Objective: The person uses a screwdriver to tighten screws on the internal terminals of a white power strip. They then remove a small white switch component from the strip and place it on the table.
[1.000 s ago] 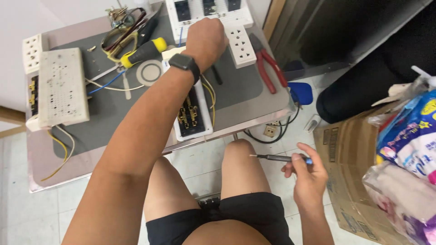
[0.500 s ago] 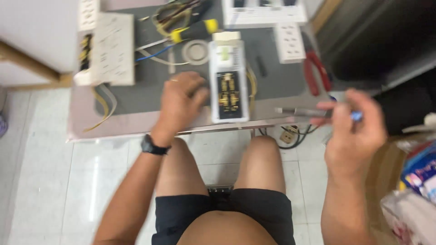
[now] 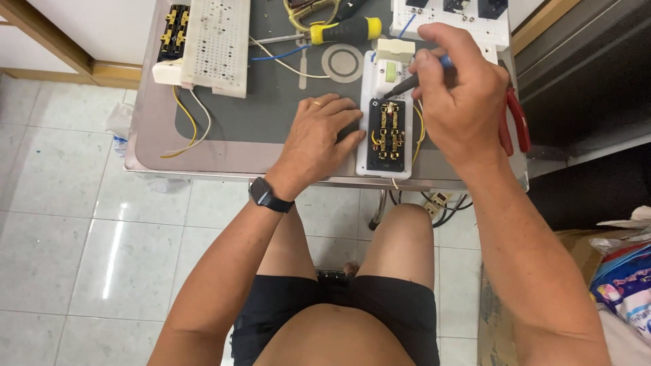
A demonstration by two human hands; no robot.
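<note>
An opened white power strip (image 3: 385,135) lies on the grey mat, its black inside with brass contacts facing up. My left hand (image 3: 317,139) lies flat on the mat, fingers pressing against the strip's left side; a dark watch is on that wrist. My right hand (image 3: 458,95) grips a small screwdriver (image 3: 405,83) with a blue-tipped handle, its tip touching the top of the strip near a green part.
A small table (image 3: 146,146) carries a grey mat, a perforated white strip cover (image 3: 217,41), a yellow-and-black screwdriver (image 3: 347,30), a tape ring (image 3: 342,62), loose wires and red pliers (image 3: 517,122). More white sockets sit top right. A cardboard box with bags stands bottom right.
My right hand has come up from beside my knee to the strip with the screwdriver. My left hand pulled the strip toward the table's near edge and settled beside it.
</note>
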